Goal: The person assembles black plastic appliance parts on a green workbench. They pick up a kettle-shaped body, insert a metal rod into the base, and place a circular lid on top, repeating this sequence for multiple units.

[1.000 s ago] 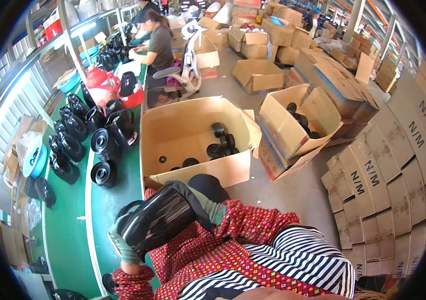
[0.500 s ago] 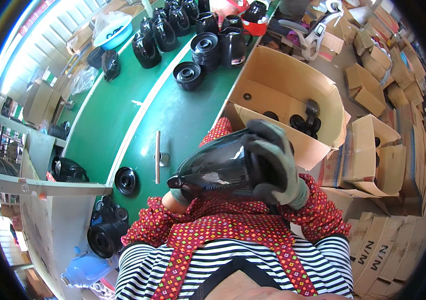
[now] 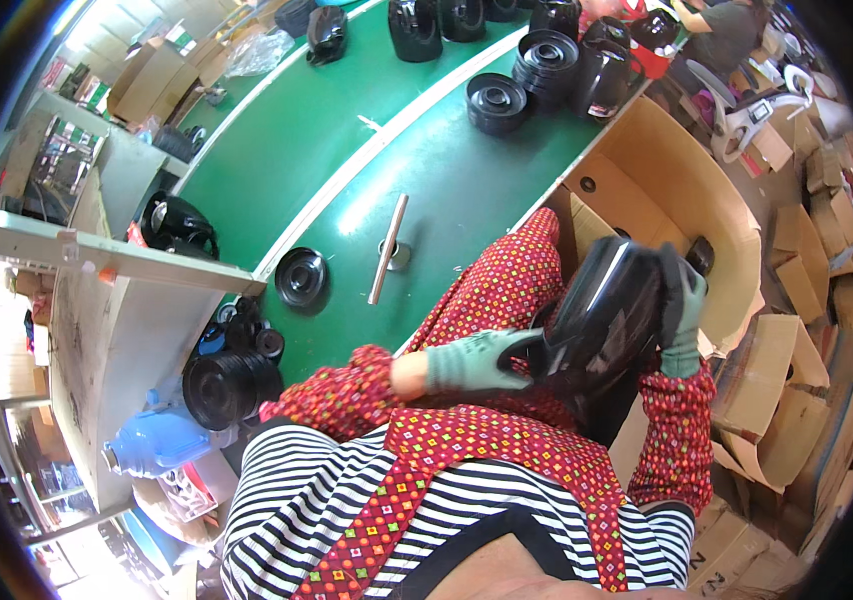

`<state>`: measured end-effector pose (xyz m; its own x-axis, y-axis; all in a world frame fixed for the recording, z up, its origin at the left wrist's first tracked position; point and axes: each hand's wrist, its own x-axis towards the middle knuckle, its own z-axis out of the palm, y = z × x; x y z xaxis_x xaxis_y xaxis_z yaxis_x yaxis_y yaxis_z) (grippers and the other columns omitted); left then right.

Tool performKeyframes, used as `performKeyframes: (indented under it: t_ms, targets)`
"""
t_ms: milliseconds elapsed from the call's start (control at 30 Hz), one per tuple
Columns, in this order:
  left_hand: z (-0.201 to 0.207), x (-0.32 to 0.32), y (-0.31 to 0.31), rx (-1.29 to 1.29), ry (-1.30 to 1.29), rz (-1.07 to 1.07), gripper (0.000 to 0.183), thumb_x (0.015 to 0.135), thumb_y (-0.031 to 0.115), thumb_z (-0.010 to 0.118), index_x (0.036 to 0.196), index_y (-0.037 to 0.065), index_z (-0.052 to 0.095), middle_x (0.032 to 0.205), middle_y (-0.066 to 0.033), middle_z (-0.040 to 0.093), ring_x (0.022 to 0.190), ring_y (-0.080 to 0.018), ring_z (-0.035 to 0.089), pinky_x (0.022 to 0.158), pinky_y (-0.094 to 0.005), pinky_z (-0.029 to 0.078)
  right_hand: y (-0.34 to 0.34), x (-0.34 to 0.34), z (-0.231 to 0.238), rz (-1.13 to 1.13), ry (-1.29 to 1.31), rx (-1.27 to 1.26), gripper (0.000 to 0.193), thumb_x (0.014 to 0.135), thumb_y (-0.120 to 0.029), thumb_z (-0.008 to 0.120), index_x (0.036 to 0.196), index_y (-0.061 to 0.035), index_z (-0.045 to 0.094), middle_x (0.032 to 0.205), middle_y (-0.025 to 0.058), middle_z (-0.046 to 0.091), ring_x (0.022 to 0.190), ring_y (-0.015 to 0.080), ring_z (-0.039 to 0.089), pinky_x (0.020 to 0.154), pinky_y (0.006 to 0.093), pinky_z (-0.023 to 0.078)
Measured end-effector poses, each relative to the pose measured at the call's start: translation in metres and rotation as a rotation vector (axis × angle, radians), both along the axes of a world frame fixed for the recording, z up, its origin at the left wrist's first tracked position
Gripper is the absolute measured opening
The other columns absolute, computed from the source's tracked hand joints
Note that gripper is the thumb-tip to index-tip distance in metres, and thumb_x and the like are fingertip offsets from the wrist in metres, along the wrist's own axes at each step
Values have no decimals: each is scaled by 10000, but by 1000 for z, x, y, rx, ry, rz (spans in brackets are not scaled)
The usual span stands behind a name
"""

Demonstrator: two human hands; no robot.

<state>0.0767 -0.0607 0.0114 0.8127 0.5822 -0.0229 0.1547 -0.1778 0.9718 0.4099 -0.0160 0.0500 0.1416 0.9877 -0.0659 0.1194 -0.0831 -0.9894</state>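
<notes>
A glossy black kettle body (image 3: 602, 320) is held tilted in front of me, close to my apron and beside the open cardboard box. My left hand (image 3: 482, 361), in a pale green glove, grips its left side, with the fingertips partly hidden behind a dark part that looks like the handle. Against the right side of the kettle body, my gloved right hand (image 3: 683, 305) is closed round the upper end, its fingers partly out of sight.
The cardboard box (image 3: 747, 300) stands at the right of the green table (image 3: 347, 290). On the table are a T-shaped metal tool (image 3: 388, 250), a round black base (image 3: 302, 277), stacked black bases (image 3: 547, 62) and several kettle bodies (image 3: 415, 28). A blue water jug (image 3: 159, 442) sits at lower left.
The kettle body has swung from lying across my front to a steeper tilt further right, near the box. My left hand has come into view from behind it. The whole view has turned.
</notes>
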Motion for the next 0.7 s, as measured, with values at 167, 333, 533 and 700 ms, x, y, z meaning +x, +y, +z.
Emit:
performKeyframes:
  t_ms: [167,333,533,700]
  targets:
    - [15,-86,25,359,205,706,822,846,90,836,1566,5,448,1372,-210,610,1171,-310,665,1012,-407,539,6,-31,-89,-175,-72,-44,376,1022,-281,728,909,72,789,860,74,797,745,140,712,720,301,565]
    - [-45,-144,29,419,850,781,1099,847,393,861,1687,102,216,1409,-271,527,1203,-455,611,1013,-494,527,4,-57,-32,-269,-27,-78,389,1032,-274,706,846,58,784,723,61,764,634,123,677,633,306,536]
    - [-84,-152,51,155,426,847,739,1002,86,653,1670,137,343,1548,-227,566,1403,-312,590,1096,-374,475,-27,-77,-41,-232,-332,62,245,940,-152,802,875,43,668,765,176,655,674,272,657,623,375,490]
    - [5,-107,66,-413,67,904,686,1024,141,673,1647,90,391,824,23,589,532,-41,455,453,-209,368,-25,-61,-10,46,-161,60,213,942,-134,797,885,45,697,829,142,675,742,252,653,710,360,508]
